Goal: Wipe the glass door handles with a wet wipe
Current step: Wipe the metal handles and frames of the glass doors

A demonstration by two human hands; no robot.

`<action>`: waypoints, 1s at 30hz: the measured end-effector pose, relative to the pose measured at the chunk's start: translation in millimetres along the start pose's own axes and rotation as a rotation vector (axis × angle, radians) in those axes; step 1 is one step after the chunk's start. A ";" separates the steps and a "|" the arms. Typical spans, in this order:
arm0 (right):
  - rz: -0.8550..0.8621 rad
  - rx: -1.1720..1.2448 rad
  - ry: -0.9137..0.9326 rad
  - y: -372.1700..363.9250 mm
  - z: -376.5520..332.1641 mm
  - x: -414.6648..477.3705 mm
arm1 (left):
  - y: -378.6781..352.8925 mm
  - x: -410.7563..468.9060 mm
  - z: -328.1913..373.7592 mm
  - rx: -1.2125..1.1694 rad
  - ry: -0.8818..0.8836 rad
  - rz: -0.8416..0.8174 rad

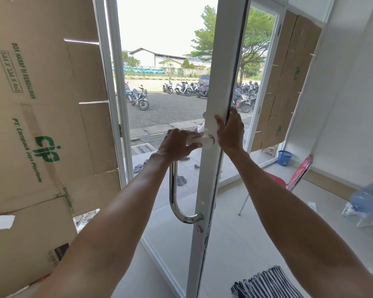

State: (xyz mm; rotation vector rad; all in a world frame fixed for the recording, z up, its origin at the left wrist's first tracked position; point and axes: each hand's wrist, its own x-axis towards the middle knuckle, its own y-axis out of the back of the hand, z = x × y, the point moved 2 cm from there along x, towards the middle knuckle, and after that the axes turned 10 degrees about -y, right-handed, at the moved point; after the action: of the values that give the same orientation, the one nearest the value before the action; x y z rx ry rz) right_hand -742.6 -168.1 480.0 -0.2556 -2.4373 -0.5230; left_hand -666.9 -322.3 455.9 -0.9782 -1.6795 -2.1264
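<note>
A glass door with a white frame (209, 179) stands partly open in the middle of the view. A chrome U-shaped handle (173, 190) runs down its left side. My left hand (177, 145) is closed around the handle's top end, with a white wet wipe (202, 141) pressed between fingers and metal. My right hand (229, 130) grips the door's edge just right of it, thumb on the near face and fingers wrapped behind. The handle on the far side of the door is mostly hidden.
Flattened cardboard (41, 125) covers the glass at left. A red folding chair (289, 181), a blue bucket (284, 157) and a water jug (368, 198) stand on the tiled floor at right. A striped cloth (265, 284) lies at the bottom. Sandals and parked motorbikes are outside.
</note>
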 end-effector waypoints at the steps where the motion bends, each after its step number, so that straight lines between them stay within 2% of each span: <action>1: 0.003 -0.002 -0.001 -0.3 1.3 0.9 | -0.1 4.1 1.7 0.009 -0.004 -0.014; 10: -0.040 -0.077 -0.069 3.6 13.8 21.3 | -30.1 35.8 22.0 0.203 -0.018 -0.076; 16: -0.065 -0.050 -0.088 5.4 22.8 34.6 | -29.5 32.5 -2.4 -0.029 -0.068 0.058; 22: -0.036 -0.003 -0.107 2.7 28.8 39.3 | -27.6 35.3 -21.4 -0.195 -0.095 0.002; 30: -0.045 -0.005 -0.127 0.3 36.3 46.7 | -32.1 55.0 -2.8 -0.022 -0.164 -0.061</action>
State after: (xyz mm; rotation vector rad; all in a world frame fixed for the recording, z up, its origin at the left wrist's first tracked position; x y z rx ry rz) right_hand -798.7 -149.9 482.5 -0.2437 -2.5704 -0.5479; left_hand -727.1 -304.5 466.6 -1.1505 -1.7859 -2.1598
